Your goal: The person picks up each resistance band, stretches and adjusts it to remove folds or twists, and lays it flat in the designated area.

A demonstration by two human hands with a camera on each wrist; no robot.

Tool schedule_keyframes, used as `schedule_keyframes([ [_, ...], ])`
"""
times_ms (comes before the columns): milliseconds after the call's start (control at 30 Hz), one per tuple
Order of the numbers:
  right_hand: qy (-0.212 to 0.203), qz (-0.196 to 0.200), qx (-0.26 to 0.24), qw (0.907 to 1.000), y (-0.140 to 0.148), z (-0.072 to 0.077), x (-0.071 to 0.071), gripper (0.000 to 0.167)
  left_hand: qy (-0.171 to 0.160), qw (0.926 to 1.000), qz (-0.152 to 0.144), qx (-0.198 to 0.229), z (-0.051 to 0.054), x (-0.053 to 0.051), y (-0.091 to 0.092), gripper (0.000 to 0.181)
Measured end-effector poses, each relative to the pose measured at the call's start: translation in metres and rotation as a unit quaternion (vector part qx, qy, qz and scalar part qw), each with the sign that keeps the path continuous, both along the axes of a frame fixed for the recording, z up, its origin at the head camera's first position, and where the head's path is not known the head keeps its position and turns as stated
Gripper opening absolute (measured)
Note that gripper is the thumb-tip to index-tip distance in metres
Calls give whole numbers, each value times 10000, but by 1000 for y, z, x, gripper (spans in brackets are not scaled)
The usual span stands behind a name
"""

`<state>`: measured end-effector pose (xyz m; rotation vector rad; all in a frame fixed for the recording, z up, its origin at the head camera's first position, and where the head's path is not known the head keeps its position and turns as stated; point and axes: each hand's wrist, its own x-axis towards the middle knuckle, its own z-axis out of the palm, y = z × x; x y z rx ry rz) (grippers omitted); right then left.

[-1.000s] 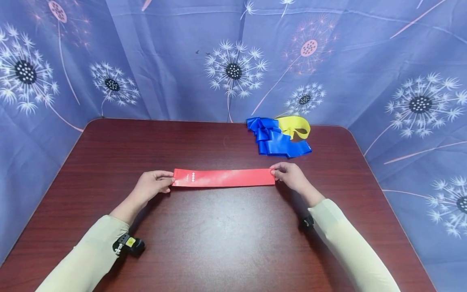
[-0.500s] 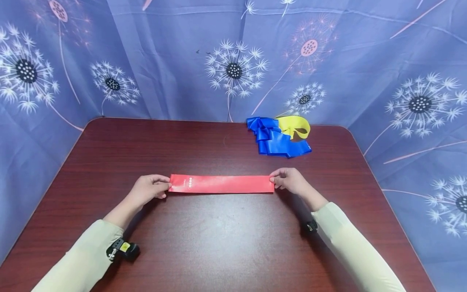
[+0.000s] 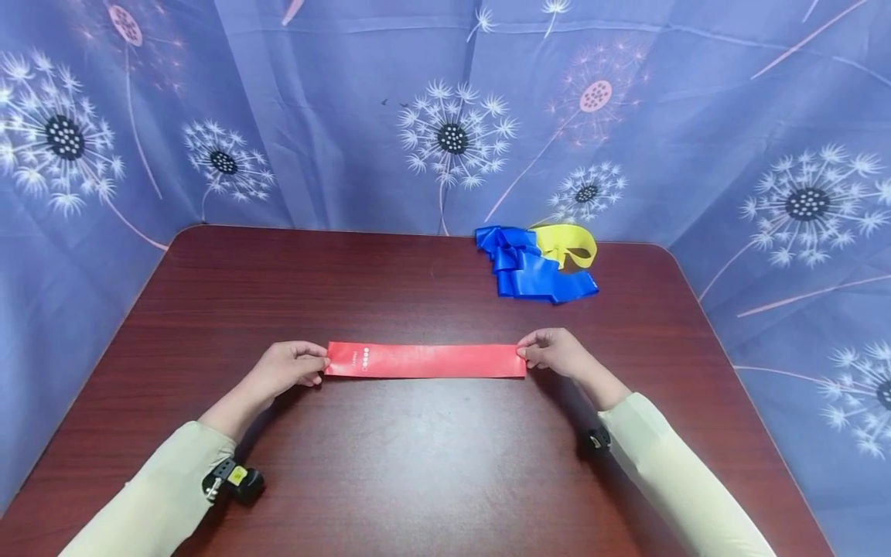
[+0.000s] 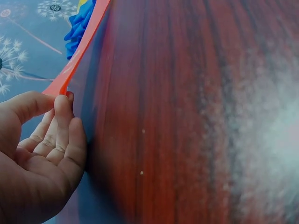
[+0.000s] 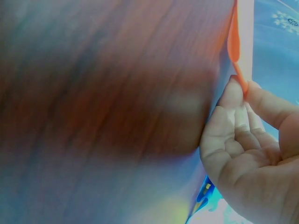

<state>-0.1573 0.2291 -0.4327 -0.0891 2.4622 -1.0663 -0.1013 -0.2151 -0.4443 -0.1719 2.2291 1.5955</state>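
Observation:
A red resistance loop band (image 3: 445, 361) stretches flat and level between the two hands in the head view. White dots and a small word, seemingly "Heavy", are printed near its left end. My left hand (image 3: 287, 366) pinches that end between thumb and index finger. At the opposite end, my right hand (image 3: 560, 353) pinches the band the same way. From the left wrist, the band (image 4: 86, 49) runs edge-on away from the left thumb and fingertip. The right wrist view shows its two layers meeting where the right hand (image 5: 247, 144) pinches them.
Behind the red band, a folded blue band (image 3: 532, 275) and a yellow band (image 3: 567, 241) lie together near the far edge of the dark wooden table (image 3: 313, 271). A blue dandelion-print cloth (image 3: 334, 139) hangs round the table's back and sides.
Both hands have drawn the red band somewhat nearer the person, keeping their pinch on its ends. The head view has shifted slightly. The blue and yellow bands stay where they were.

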Motion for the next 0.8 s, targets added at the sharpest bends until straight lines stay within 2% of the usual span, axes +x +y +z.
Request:
schedule_keyframes([
  [433, -171, 36, 69, 9998, 2, -3, -1, 26, -122, 9999, 87, 71, -3, -4, -1, 42],
  [800, -315, 149, -30, 9994, 3, 1, 3, 26, -158, 9995, -158, -218, 1, 1, -2, 39],
])
